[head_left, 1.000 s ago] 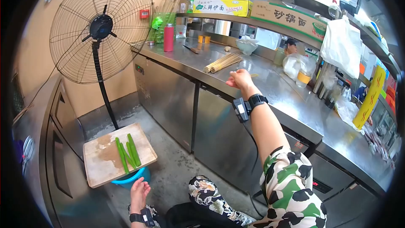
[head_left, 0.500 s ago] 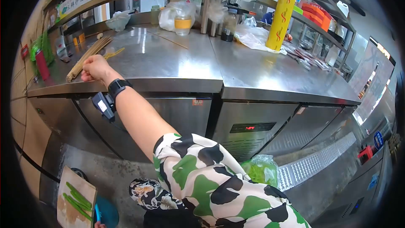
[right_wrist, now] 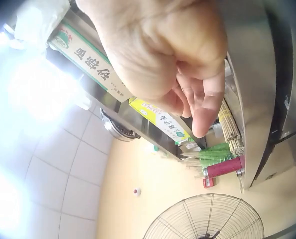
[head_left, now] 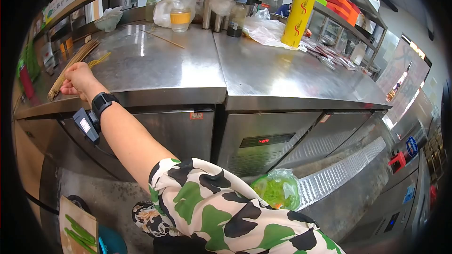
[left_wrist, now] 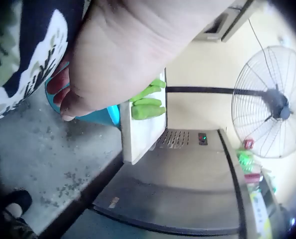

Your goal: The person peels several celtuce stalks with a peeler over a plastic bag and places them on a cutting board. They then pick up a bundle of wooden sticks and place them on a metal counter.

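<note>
My right hand (head_left: 81,81) reaches over the left front of the steel counter (head_left: 155,70), fingers loosely curled, nothing visible in them. Just beyond it lies a bundle of thin wooden skewers (head_left: 74,66), also seen past the fingers in the right wrist view (right_wrist: 230,132). Thin yellow strands (head_left: 100,59) lie beside the bundle. Low by my leg, my left hand (left_wrist: 118,59) hangs with fingers bent and nothing visible in them. Near it, long green vegetables (left_wrist: 148,108) rest on a cutting board (left_wrist: 135,144) over a blue bucket (head_left: 113,242).
A single skewer (head_left: 162,37), a plastic cup with a yellow band (head_left: 180,20) and a dark jar (head_left: 236,19) are on the counter. An upright yellow roll (head_left: 301,11) stands farther right. A green-filled plastic bag (head_left: 278,189) sits on the floor. A fan (left_wrist: 277,104) stands behind the board.
The head view has swung right, so counter, skewers and board now lie farther left. My right hand stays by the skewer bundle; my left hand has left the head view.
</note>
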The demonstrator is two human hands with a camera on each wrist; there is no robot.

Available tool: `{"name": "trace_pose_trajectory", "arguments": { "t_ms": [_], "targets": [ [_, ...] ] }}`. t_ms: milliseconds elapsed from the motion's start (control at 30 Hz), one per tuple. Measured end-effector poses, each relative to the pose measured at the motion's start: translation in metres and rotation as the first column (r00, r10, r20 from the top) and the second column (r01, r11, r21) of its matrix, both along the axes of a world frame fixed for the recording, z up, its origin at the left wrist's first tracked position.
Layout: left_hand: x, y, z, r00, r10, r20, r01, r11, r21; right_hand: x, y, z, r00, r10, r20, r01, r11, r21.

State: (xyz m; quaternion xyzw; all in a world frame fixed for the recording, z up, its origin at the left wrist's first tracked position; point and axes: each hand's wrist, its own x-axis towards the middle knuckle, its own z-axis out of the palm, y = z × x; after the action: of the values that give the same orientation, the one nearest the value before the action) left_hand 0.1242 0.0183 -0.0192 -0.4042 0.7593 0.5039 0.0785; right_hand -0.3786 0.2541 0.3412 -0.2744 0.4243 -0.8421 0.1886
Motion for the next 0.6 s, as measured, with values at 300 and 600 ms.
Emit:
{"name": "trace_pose_trajectory", "arguments": {
  "t_ms": [300, 600],
  "targets": [
    [-0.047, 0.012, 0.016, 0.983, 0.092, -0.158, -0.077, 0.992, 0.100, -0.007, -0.006, -0.004, 0.999, 0.046, 0.028, -0.045, 0.998, -0.041],
    [-0.078, -0.002, 0.040, 0.951, 0.067, -0.301, -0.031, 0.992, 0.123, -0.011, 0.004, -0.010, 0.995, 0.012, 0.097, -0.002, 0.995, -0.099]
  ]
}}
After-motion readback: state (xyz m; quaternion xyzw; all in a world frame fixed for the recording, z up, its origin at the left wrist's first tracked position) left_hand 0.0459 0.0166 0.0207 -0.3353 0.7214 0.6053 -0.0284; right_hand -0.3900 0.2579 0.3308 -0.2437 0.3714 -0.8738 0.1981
